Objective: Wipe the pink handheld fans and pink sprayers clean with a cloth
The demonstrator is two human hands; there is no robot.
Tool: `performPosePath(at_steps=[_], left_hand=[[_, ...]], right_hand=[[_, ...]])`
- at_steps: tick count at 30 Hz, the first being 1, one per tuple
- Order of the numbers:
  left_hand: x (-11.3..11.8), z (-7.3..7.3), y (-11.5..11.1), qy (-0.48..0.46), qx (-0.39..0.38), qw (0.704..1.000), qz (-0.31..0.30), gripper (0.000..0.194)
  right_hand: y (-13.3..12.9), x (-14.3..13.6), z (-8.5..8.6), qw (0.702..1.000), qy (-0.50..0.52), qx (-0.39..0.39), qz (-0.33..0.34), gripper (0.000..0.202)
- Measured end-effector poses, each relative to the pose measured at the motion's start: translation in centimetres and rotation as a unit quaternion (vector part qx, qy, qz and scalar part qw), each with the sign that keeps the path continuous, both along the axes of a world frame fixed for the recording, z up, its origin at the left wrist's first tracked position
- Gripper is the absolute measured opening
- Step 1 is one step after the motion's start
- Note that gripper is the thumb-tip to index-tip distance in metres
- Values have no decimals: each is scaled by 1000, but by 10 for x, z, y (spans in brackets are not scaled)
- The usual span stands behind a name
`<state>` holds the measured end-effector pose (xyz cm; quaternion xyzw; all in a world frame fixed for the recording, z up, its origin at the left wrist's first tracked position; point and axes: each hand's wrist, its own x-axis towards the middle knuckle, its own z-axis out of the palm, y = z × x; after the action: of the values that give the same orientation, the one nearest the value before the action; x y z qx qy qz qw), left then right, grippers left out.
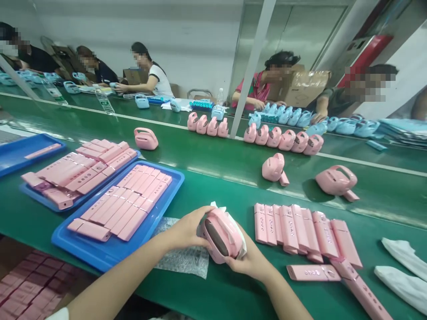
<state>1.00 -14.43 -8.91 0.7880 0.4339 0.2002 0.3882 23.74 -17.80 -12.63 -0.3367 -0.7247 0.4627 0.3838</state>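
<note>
Both of my hands hold one pink handled device with a dark oval panel (215,235) over the front of the green table. My left hand (190,229) grips its left side, fingers at the top and thumb near the lower left. My right hand (248,258) wraps its right side, thumb at the bottom edge. A white cloth or tissue (243,242) lies between the device and my right palm. Beneath, a grey patterned sheet (187,258) rests on the table. Several pink bars (296,229) lie side by side to the right.
Two blue trays (180,175) of pink bars stand left, another blue tray (13,155) beyond. Pink devices (280,138) line the far side; three more sit nearer. White sleeves (400,278) lie at right. Several people work opposite with blue devices (295,116).
</note>
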Motion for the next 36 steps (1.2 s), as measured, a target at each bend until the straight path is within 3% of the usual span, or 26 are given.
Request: performPosePath(at_steps=[4,6,9,12,17,24,33,36], left_hand=[[9,3,-13,38,4,996,75,96],[9,-1,-29,80,45,990,105,84],[5,-14,-52,108,103,985,91,67],[-1,-25,-59,114,178,975,62,66],[0,-28,-47,56,302,952,-8,77],[-5,-41,-41,-1,404,913,-62,67],[5,-44,-14,2,397,918,-7,65],[7,-44,-7,-24,359,933,-13,66]], right_hand=[[-12,-7,-18,996,-33,20,-75,83],[-20,-8,-26,991,-64,53,-107,79],[-28,-3,-32,985,-98,88,-110,77],[-26,2,-27,985,-118,109,-67,92],[-9,2,-9,979,-100,172,35,94],[-13,-2,-22,945,-141,296,2,87],[7,-14,-20,976,-100,177,-72,87],[11,-13,-21,979,-108,157,-73,83]])
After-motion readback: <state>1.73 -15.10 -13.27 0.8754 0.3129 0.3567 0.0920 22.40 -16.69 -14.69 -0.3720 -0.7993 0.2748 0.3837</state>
